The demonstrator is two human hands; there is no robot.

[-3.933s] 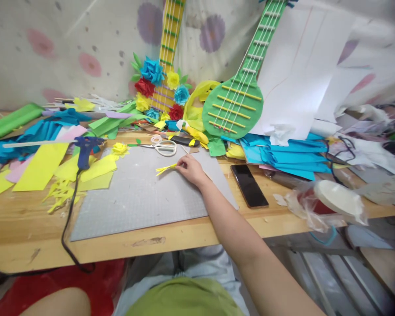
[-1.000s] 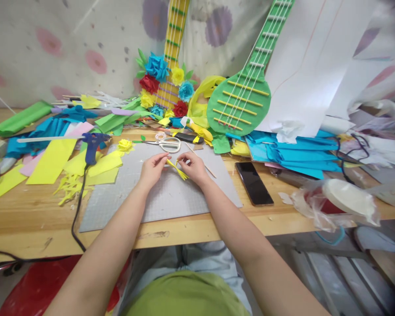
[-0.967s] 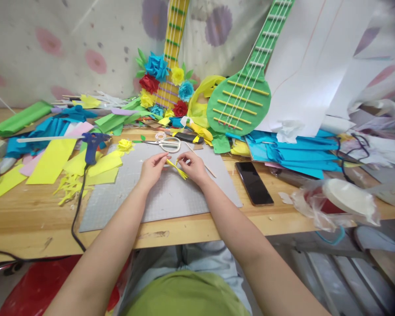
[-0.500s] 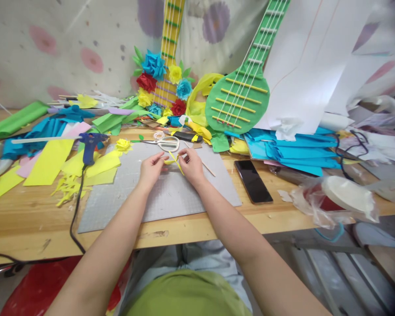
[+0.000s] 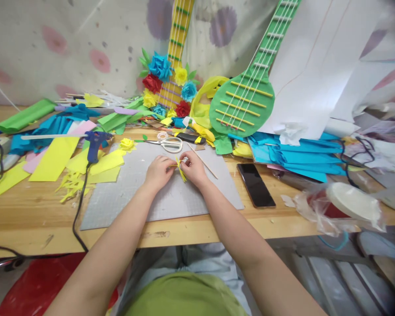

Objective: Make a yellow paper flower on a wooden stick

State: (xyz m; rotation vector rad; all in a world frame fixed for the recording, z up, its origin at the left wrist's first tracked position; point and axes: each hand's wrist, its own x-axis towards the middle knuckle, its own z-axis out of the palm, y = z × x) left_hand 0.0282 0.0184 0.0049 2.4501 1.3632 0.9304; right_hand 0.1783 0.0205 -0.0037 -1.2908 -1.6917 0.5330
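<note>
Between my two hands is a narrow yellow paper strip (image 5: 181, 174), bent and crossed over itself, with loose ends pointing up and down. My left hand (image 5: 160, 172) pinches it from the left, and my right hand (image 5: 193, 166) pinches it from the right, the fingertips almost meeting. Both hands are just above a grey cutting mat (image 5: 118, 206). Beyond the fingers lie scissors with white handles (image 5: 171, 145), and a thin wooden stick (image 5: 203, 161) slants past my right hand. The fingers partly hide the strip.
A blue glue gun (image 5: 94, 147) with a black cord lies left among yellow paper pieces (image 5: 54, 160). A phone (image 5: 256, 185) rests right of the mat. Behind stand a green paper instrument (image 5: 242, 105) and a yellow one (image 5: 176, 57) with paper flowers. A plastic-wrapped bundle (image 5: 340, 204) sits at right.
My hands have drawn closer together, and the yellow strip now looks more bunched between the fingertips. The whole view has shifted slightly, so the table things appear further right.
</note>
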